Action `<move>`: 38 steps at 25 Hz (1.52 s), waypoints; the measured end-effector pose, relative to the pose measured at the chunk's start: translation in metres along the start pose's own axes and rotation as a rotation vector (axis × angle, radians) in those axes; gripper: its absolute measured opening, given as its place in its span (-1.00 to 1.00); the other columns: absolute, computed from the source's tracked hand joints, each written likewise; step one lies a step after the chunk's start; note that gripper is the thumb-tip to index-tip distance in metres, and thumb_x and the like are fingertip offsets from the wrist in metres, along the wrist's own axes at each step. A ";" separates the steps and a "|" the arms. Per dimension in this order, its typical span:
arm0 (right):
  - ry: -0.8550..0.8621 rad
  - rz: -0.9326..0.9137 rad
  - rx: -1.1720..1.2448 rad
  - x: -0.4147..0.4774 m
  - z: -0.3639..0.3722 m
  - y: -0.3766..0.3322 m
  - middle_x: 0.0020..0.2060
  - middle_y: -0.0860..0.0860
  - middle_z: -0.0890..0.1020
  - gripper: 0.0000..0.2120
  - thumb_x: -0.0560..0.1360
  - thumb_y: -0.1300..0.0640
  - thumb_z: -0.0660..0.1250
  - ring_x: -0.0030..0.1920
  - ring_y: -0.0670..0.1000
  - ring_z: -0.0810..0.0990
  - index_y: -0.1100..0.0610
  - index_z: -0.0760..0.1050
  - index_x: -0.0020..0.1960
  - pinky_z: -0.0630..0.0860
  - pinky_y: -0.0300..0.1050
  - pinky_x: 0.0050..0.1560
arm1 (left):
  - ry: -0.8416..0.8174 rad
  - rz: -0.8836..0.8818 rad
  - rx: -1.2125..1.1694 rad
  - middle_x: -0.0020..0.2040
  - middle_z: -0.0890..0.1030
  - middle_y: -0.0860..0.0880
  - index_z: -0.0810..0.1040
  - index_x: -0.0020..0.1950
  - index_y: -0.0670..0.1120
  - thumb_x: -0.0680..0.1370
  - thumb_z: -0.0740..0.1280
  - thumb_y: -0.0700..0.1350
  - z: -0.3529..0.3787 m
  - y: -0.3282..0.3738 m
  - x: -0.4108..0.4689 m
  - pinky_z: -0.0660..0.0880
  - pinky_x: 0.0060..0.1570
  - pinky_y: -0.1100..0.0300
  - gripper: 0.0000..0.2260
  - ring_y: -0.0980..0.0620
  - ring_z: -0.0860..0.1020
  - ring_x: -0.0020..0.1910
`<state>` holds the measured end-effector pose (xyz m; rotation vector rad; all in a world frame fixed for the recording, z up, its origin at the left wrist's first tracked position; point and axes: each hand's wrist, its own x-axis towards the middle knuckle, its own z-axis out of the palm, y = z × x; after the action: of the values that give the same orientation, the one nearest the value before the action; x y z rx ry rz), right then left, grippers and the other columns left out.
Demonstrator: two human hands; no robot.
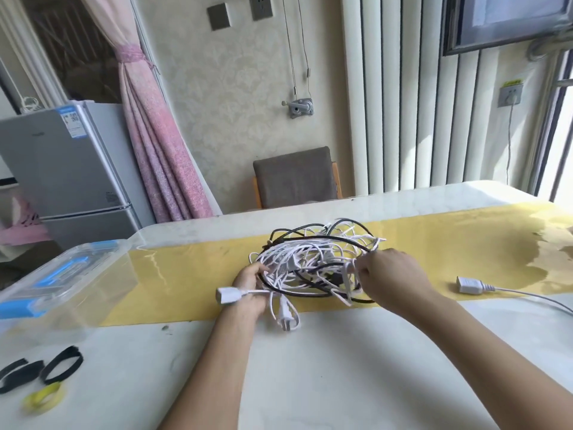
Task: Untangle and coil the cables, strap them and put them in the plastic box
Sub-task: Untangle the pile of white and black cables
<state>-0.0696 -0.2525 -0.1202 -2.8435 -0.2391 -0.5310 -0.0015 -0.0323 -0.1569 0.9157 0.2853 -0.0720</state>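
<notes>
White and black cables (316, 262) lie in one tangled heap on the yellow runner (186, 274) across the pale table (341, 367), straight ahead of you. Your left hand (248, 287) curls round strands at the heap's left edge, just beside a white socket end (229, 295). Your right hand (390, 277) pinches white strands at the heap's right edge. A clear plastic box (62, 283) with blue clips sits on the table well to your left. Black straps (62, 364) and a yellow one (43, 398) lie near you, front left. Another white cable end (469, 285) rests apart on your right.
</notes>
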 end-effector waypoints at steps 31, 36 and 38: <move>-0.106 0.043 0.224 0.006 0.046 -0.038 -0.45 0.03 0.30 -0.72 0.44 0.18 0.16 -0.34 0.07 0.29 0.12 0.20 -0.43 0.10 -0.11 -0.46 | -0.406 0.125 2.416 0.15 0.57 -0.10 0.46 0.14 -0.14 0.43 0.33 0.26 0.134 -0.004 0.020 0.51 0.04 0.09 -0.48 -0.08 0.57 0.00; -0.045 -0.019 0.276 0.009 0.039 -0.027 -0.46 0.14 0.33 -0.72 0.40 0.29 0.22 -0.41 0.04 0.18 0.18 0.23 -0.45 0.09 -0.09 -0.40 | -0.123 0.206 1.734 -0.24 0.50 -0.11 0.48 -0.23 -0.13 0.33 0.40 -0.11 0.118 0.000 0.033 0.34 -0.44 0.28 -0.85 0.00 0.45 -0.35; 0.089 -0.052 0.320 0.011 0.028 -0.023 -0.49 0.07 0.29 -0.60 0.39 0.34 0.27 -0.44 0.05 0.20 0.11 0.16 -0.49 0.04 -0.08 -0.39 | -0.049 0.144 1.244 -0.44 0.47 -0.06 0.49 -0.38 -0.15 0.24 0.38 -0.16 0.117 0.027 0.027 0.30 -0.54 0.34 -0.91 0.05 0.43 -0.51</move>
<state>-0.0546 -0.2223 -0.1366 -2.5037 -0.3483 -0.5713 0.0546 -0.1070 -0.0759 2.1617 0.1004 -0.1431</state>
